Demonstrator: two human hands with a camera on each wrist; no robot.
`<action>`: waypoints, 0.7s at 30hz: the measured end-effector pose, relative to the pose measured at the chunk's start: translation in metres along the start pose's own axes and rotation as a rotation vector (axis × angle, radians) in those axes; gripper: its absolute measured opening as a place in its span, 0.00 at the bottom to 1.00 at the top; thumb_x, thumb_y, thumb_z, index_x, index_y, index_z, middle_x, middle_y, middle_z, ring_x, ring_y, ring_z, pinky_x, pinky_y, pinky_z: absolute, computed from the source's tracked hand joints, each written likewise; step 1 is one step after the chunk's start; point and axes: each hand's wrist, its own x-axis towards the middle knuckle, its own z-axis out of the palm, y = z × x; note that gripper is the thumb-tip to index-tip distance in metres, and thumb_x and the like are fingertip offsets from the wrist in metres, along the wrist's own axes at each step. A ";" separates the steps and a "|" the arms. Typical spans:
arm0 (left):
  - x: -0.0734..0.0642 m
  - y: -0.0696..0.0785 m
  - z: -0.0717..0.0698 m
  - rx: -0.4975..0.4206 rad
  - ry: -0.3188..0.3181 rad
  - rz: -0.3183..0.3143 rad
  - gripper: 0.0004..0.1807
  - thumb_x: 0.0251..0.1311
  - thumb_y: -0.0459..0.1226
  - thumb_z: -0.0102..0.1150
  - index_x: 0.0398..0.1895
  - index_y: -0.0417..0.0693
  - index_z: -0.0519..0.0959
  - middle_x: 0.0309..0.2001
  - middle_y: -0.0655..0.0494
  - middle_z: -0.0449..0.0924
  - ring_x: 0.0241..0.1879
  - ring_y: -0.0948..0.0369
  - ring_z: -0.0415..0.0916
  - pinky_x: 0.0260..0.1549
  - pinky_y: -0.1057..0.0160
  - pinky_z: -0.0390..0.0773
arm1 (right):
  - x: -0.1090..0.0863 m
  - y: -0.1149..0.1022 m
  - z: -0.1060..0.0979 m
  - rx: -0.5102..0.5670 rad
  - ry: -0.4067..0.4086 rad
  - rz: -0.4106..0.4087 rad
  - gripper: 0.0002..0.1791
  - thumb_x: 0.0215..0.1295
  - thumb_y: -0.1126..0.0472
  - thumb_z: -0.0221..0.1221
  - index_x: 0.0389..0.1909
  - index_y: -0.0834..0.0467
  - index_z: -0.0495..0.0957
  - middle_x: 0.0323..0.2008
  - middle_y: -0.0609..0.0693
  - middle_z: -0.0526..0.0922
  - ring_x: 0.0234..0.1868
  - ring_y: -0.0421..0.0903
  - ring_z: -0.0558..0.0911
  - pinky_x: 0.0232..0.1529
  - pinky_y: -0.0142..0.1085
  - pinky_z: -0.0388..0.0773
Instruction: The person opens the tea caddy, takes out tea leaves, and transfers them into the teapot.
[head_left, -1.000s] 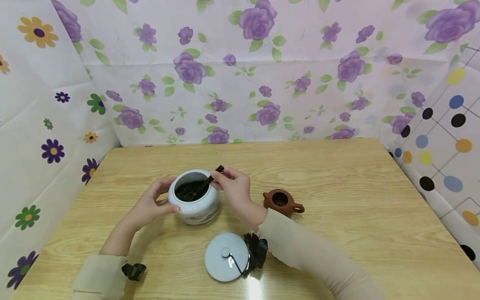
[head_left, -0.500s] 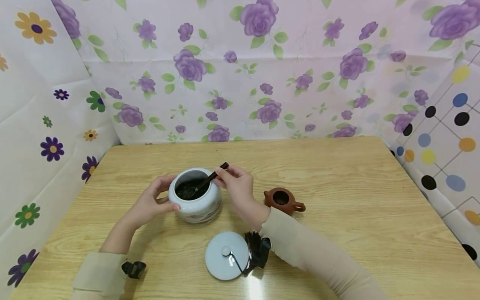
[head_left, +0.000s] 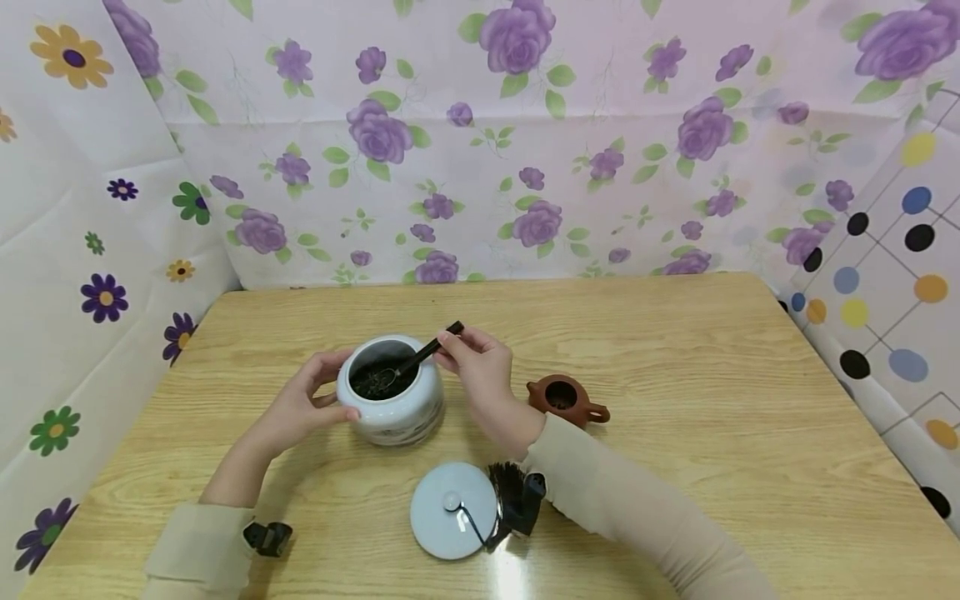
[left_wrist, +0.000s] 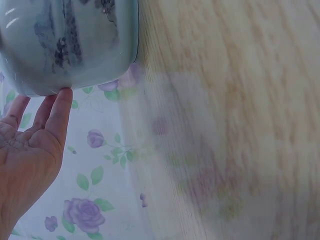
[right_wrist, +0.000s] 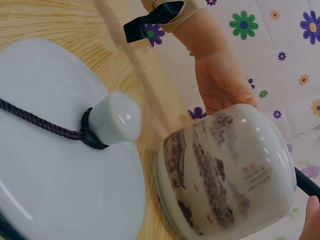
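A white porcelain jar (head_left: 397, 417), painted with a dark landscape (right_wrist: 212, 175), stands lidless on the table. Dark, leafy bits like loose tea (head_left: 367, 382) lie inside it. My left hand (head_left: 300, 404) holds the jar from its left, thumb on the near side and fingers on the far side. Between thumb and fingers, my right hand (head_left: 483, 371) pinches the dark handle of a spoon (head_left: 423, 353). The spoon slants over the jar's right rim, with its bowl down at the leaves. To the right of that hand sits a brown clay teapot (head_left: 564, 400), lidless, with something dark inside.
The jar's pale lid (head_left: 442, 529), with a round knob (right_wrist: 117, 117) and a dark cord, lies in front of the jar. A dark tassel (head_left: 506, 483) is beside it, near the right wrist camera. Flowered cloth (head_left: 450, 167) rises behind the wooden table (head_left: 675, 350).
My right hand has drawn slightly right, and the spoon handle reaches farther out past the jar's rim. The left hand keeps its hold on the jar.
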 end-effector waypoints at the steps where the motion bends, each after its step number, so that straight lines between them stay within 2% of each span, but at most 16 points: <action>1: 0.000 0.000 0.000 0.001 0.000 -0.001 0.40 0.50 0.27 0.68 0.66 0.38 0.60 0.65 0.41 0.61 0.58 0.67 0.66 0.53 0.79 0.70 | 0.000 -0.001 0.000 0.000 -0.001 -0.001 0.14 0.61 0.70 0.61 0.48 0.69 0.79 0.35 0.52 0.79 0.28 0.38 0.83 0.44 0.35 0.83; 13: 0.000 0.000 0.000 0.010 0.003 -0.022 0.40 0.50 0.28 0.69 0.66 0.39 0.60 0.65 0.41 0.60 0.58 0.67 0.65 0.52 0.79 0.70 | 0.001 -0.006 -0.006 0.031 0.022 0.011 0.18 0.62 0.68 0.61 0.53 0.66 0.77 0.43 0.57 0.79 0.29 0.39 0.84 0.44 0.33 0.82; 21: 0.000 0.001 0.000 0.009 -0.006 -0.035 0.40 0.51 0.29 0.68 0.67 0.39 0.60 0.65 0.42 0.60 0.59 0.62 0.65 0.53 0.78 0.70 | 0.001 -0.012 -0.013 0.039 0.031 0.010 0.18 0.62 0.68 0.61 0.53 0.65 0.78 0.44 0.57 0.79 0.30 0.38 0.84 0.45 0.33 0.82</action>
